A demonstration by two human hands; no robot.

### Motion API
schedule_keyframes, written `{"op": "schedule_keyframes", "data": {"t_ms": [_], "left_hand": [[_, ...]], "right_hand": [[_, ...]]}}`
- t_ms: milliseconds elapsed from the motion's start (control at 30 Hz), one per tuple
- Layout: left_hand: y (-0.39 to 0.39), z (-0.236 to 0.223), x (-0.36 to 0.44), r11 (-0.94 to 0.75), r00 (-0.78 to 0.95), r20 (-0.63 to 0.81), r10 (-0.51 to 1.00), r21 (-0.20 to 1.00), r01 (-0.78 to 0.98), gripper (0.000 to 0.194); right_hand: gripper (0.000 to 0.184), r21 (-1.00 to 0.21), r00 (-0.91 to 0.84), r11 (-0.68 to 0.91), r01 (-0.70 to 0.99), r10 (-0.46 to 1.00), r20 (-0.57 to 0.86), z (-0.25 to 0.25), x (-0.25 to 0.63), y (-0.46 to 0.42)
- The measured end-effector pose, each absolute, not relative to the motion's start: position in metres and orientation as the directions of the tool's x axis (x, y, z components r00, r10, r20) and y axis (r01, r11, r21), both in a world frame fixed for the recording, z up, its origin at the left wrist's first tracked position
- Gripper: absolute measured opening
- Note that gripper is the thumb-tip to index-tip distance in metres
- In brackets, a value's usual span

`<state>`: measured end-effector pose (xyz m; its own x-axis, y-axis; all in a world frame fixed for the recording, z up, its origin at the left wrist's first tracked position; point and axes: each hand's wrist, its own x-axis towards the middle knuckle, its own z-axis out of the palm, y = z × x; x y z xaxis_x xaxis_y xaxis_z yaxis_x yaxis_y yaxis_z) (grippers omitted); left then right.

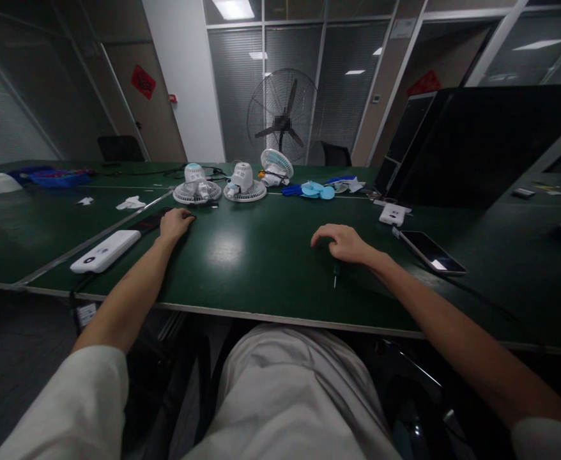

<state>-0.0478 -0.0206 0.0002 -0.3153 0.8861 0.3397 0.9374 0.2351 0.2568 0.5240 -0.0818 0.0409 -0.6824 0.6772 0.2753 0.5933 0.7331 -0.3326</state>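
My left hand (176, 223) is low over the table, at the far end of a dark strap-like strip (149, 222). Its fingers are bent together around something small and dark that I cannot make out. My right hand (342, 243) hovers above the table with its fingers curled. From under its palm sticks a small screwdriver (335, 276), its metal shaft pointing back toward me; the fingers around the handle are mostly hidden. Beyond my left hand lie two white fan units (195, 189) (245, 186), their round grilles face down. A third white fan (276, 167) leans tilted behind them.
Light-blue fan blades (317, 190) lie behind my right hand. A white power bank (105, 251) is at left; a smaller white device (392, 214) and a phone (432, 252) with a cable are at right. A large black monitor (482, 147) stands at the back right of the green table (261, 281).
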Motion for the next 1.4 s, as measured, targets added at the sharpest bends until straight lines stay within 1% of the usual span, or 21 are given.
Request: {"op": "schedule_keyframes", "data": {"t_ms": [133, 167, 233, 300, 400, 500, 567, 633, 733, 833, 933, 1033, 1100, 1167, 1267, 1400], "left_hand": [[-0.023, 0.003, -0.045, 0.25, -0.329, 0.325, 0.886, 0.263, 0.932, 0.043], [-0.024, 0.004, -0.044, 0.253, -0.332, 0.321, 0.887, 0.263, 0.931, 0.044], [-0.025, 0.005, -0.043, 0.259, -0.336, 0.311, 0.889, 0.264, 0.929, 0.044], [-0.025, 0.005, -0.042, 0.257, -0.334, 0.31, 0.89, 0.263, 0.93, 0.044], [-0.024, 0.004, -0.044, 0.257, -0.334, 0.314, 0.889, 0.261, 0.93, 0.045], [-0.022, 0.003, -0.047, 0.252, -0.335, 0.321, 0.886, 0.273, 0.929, 0.045], [-0.02, 0.003, -0.046, 0.227, -0.316, 0.319, 0.894, 0.287, 0.931, 0.045], [-0.017, 0.004, -0.04, 0.165, -0.261, 0.307, 0.915, 0.304, 0.938, 0.044], [-0.013, 0.006, -0.01, -0.015, -0.082, 0.267, 0.96, 0.343, 0.939, 0.041], [-0.018, 0.007, 0.049, -0.254, 0.168, 0.233, 0.958, 0.415, 0.874, 0.042], [-0.036, 0.003, 0.123, -0.501, 0.439, 0.246, 0.864, 0.501, 0.706, 0.041], [-0.059, -0.001, 0.19, -0.647, 0.617, 0.275, 0.737, 0.548, 0.529, 0.037], [-0.072, -0.002, 0.219, -0.68, 0.655, 0.295, 0.696, 0.563, 0.469, 0.034], [-0.08, -0.001, 0.233, -0.686, 0.659, 0.309, 0.686, 0.578, 0.442, 0.034], [-0.085, 0.001, 0.233, -0.674, 0.658, 0.303, 0.689, 0.6, 0.43, 0.035], [-0.086, 0.003, 0.221, -0.653, 0.65, 0.282, 0.705, 0.617, 0.44, 0.034]], "right_hand": [[0.058, -0.478, -0.831, 0.739, 0.474, 0.556, 0.035, 0.055, 0.543, -0.079], [0.06, -0.489, -0.854, 0.741, 0.461, 0.52, -0.018, 0.058, 0.546, -0.08], [0.059, -0.484, -0.876, 0.749, 0.452, 0.476, -0.081, 0.062, 0.55, -0.084], [0.05, -0.466, -0.879, 0.759, 0.454, 0.468, -0.094, 0.063, 0.55, -0.086], [0.031, -0.447, -0.866, 0.758, 0.476, 0.494, -0.085, 0.061, 0.546, -0.087], [0.032, -0.462, -0.823, 0.718, 0.521, 0.566, -0.048, 0.053, 0.539, -0.084], [0.032, -0.468, -0.78, 0.695, 0.546, 0.625, 0.018, 0.046, 0.535, -0.082], [0.03, -0.458, -0.745, 0.69, 0.561, 0.662, 0.085, 0.04, 0.531, -0.08], [0.029, -0.439, -0.71, 0.676, 0.592, 0.695, 0.111, 0.033, 0.527, -0.078], [0.026, -0.43, -0.674, 0.647, 0.63, 0.73, 0.112, 0.027, 0.522, -0.077], [0.025, -0.39, -0.673, 0.663, 0.639, 0.728, 0.132, 0.022, 0.515, -0.08], [0.03, -0.314, -0.696, 0.711, 0.629, 0.695, 0.18, 0.018, 0.509, -0.083], [0.033, -0.292, -0.71, 0.737, 0.61, 0.671, 0.212, 0.017, 0.508, -0.085], [0.034, -0.301, -0.717, 0.756, 0.581, 0.651, 0.249, 0.015, 0.508, -0.086], [0.033, -0.336, -0.707, 0.773, 0.538, 0.631, 0.318, 0.013, 0.51, -0.086], [0.035, -0.388, -0.684, 0.754, 0.531, 0.651, 0.329, 0.013, 0.511, -0.088]]}}
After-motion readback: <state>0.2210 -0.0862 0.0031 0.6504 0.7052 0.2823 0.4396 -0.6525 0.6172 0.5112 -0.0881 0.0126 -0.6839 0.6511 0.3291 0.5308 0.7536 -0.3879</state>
